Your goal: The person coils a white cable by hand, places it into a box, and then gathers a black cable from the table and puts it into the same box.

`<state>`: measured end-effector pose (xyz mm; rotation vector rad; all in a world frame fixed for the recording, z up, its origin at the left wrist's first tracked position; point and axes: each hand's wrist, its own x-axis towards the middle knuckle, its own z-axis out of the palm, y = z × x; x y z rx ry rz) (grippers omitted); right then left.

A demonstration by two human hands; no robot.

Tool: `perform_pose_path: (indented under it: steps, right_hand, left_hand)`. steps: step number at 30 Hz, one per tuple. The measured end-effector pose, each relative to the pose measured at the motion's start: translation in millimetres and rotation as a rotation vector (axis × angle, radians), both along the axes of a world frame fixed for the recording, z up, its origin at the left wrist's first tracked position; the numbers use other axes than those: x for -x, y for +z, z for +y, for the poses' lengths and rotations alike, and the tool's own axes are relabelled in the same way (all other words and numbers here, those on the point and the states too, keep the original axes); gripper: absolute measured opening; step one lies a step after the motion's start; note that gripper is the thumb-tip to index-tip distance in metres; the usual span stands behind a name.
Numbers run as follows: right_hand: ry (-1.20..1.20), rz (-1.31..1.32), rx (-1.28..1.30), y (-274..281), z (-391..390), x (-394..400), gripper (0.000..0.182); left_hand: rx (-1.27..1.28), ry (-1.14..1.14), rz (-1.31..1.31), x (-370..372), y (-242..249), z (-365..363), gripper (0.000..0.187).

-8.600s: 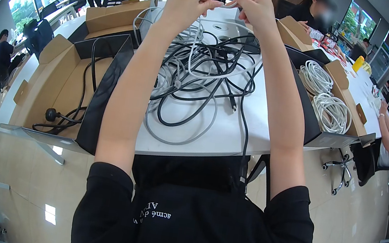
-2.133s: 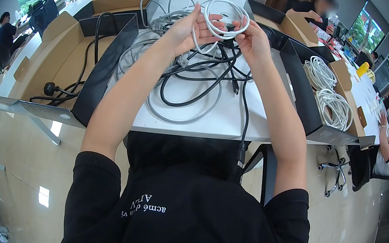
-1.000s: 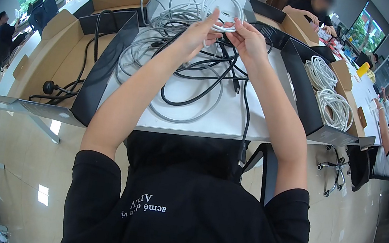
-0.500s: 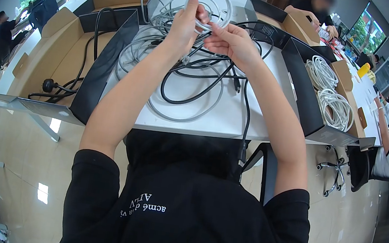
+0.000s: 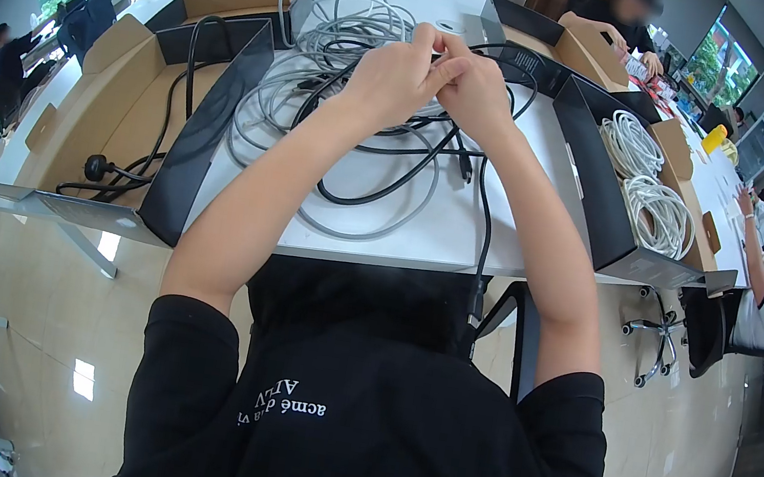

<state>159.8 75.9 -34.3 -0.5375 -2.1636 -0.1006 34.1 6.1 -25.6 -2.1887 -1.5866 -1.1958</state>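
My left hand [image 5: 388,80] and my right hand [image 5: 474,86] meet above the far part of the cable pile. The fingers of both are bent and closed against each other. What lies between them, if anything, is hidden by the backs of the hands. Behind and to the left is a tangle of grey-white cable [image 5: 364,17], its loops loose on the white table [image 5: 513,224]. Black cables [image 5: 370,201] cross beneath my wrists, one with its connector [image 5: 465,167] lying right of the middle.
At the left an open black box [image 5: 211,129] with brown flaps holds a black power cord with a plug [image 5: 96,166]. The right box [image 5: 592,186] contains coiled white cables [image 5: 657,215]. More open boxes stand behind. Another person [image 5: 617,22] sits at the back right.
My left hand has turned over and both hands have drawn together. The white cable loops held up between them a moment ago are no longer visible there.
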Motion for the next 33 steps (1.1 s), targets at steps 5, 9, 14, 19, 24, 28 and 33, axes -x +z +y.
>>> perform_pose_path:
  steps: [5,9,14,19,24,28,33]
  right_hand:
    - [-0.052,-0.191,-0.097,2,-1,-5,0.023]
    - [0.061,-0.080,-0.197,8,-15,-5,0.021]
    - [0.031,-0.167,-0.260,10,-24,-4,0.014]
    - [0.069,-0.123,-0.320,3,-18,-3,0.016]
    - [0.078,-0.118,-0.336,-1,-10,-2,0.017]
    - [0.080,-0.074,-0.383,-1,-4,-1,0.019]
    - [0.066,0.147,-0.030,3,-4,-4,0.016]
  left_hand:
    - [-0.003,-0.010,-0.056,3,3,-5,0.062]
    - [-0.088,0.000,-0.034,5,1,-1,0.075]
    - [-0.031,-0.064,-0.088,6,3,-3,0.092]
    - [-0.099,-0.125,-0.168,7,0,0,0.094]
    - [-0.044,-0.130,-0.146,7,3,-1,0.091]
    - [-0.040,-0.103,-0.177,6,3,-2,0.079]
    - [-0.101,-0.142,-0.315,7,6,2,0.058]
